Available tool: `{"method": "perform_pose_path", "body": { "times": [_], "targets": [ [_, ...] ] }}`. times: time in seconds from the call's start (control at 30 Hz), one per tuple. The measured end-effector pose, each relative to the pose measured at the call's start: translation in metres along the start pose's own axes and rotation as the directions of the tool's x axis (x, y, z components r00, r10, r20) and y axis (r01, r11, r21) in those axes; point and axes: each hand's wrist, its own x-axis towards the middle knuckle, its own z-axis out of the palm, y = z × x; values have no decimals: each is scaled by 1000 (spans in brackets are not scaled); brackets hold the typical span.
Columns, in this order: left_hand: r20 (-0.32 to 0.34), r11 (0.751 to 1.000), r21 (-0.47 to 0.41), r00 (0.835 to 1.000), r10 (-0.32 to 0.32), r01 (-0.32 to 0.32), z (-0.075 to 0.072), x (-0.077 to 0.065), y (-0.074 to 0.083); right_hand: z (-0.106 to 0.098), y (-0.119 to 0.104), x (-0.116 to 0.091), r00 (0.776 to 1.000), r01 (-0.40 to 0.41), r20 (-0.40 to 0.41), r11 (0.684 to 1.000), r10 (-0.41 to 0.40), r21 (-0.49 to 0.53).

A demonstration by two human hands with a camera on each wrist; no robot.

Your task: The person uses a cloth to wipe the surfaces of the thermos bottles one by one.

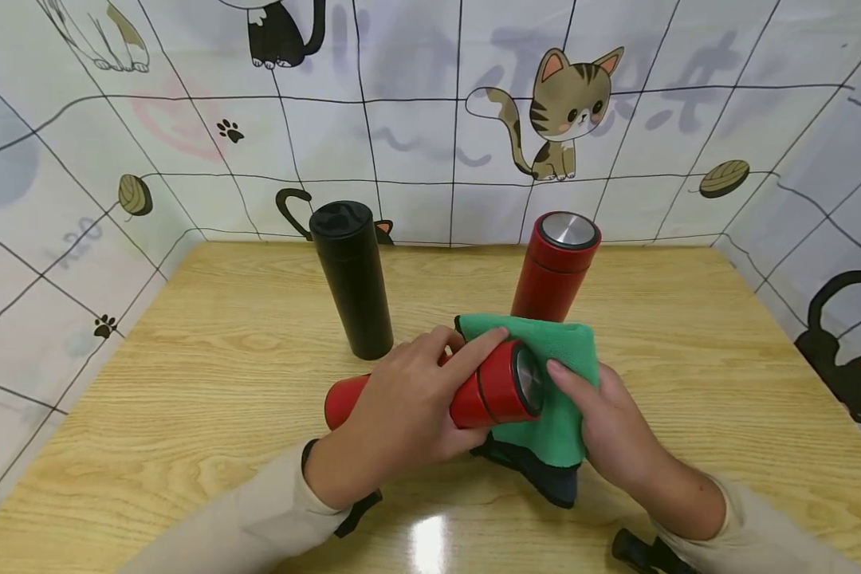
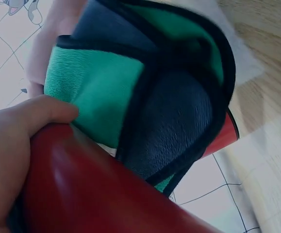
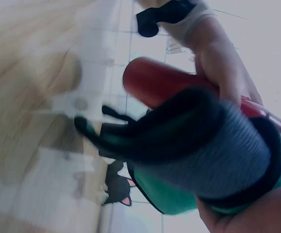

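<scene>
My left hand (image 1: 409, 391) grips a red thermos (image 1: 488, 391) round its middle, and the bottle lies nearly level with its silver-topped lid toward the right. In my right hand (image 1: 620, 422) is a folded cloth (image 1: 545, 442), green on one face and dark grey on the other, with black edging. The thumb presses on the green face beside the lid. In the left wrist view the cloth (image 2: 96, 87) bunches close to the thermos (image 2: 91, 189). The right wrist view shows the cloth (image 3: 213, 145) draped in loose folds in front of the bottle (image 3: 159, 82).
A tall black tumbler (image 1: 355, 287) stands upright at the back left of the wooden table (image 1: 208, 335). Another red thermos (image 1: 556, 267) stands upright behind the cloth. A cat-printed sheet (image 1: 416, 135) hangs along the back and sides.
</scene>
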Motion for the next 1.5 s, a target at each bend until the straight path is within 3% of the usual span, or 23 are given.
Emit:
{"method": "perform_pose_path", "body": {
  "times": [0.07,0.17,0.3,0.4,0.63,0.83,0.93,1.13,1.2,1.3,1.43,1.5],
  "targets": [
    [12,1000,2,1000,-14,14,-1,0,1,3,-1,-2,995,87,-30,989,-91,-116],
    [37,999,8,999,-34,33,-2,0,1,7,-3,-5,973,207,-52,949,-225,-238],
    [69,999,24,996,-50,49,-2,-1,1,9,-1,-7,945,282,-72,908,-318,-310],
    [82,998,32,995,-62,59,-1,-2,1,9,3,-7,915,368,-37,869,-402,-331],
    [60,989,66,989,-136,132,-6,0,-5,12,3,1,773,617,122,695,-622,-370],
    [69,987,67,986,-153,148,-4,0,-7,15,1,4,700,693,167,604,-694,-394],
    [94,988,55,984,-149,144,-3,-1,-5,15,1,4,695,696,169,596,-699,-401],
    [88,987,37,984,-156,153,-4,-1,-6,15,-1,1,755,620,141,626,-641,-473],
    [80,985,38,982,-171,168,-5,0,-8,15,-1,1,763,607,140,626,-631,-490],
    [92,982,40,978,-186,183,-6,0,-9,15,-1,1,750,621,155,605,-643,-499],
    [128,983,26,974,-185,183,-6,0,-8,15,-1,2,706,666,171,562,-687,-490],
    [137,983,15,974,-181,181,-6,0,-7,14,-1,3,703,674,167,574,-691,-466]
  ]
}}
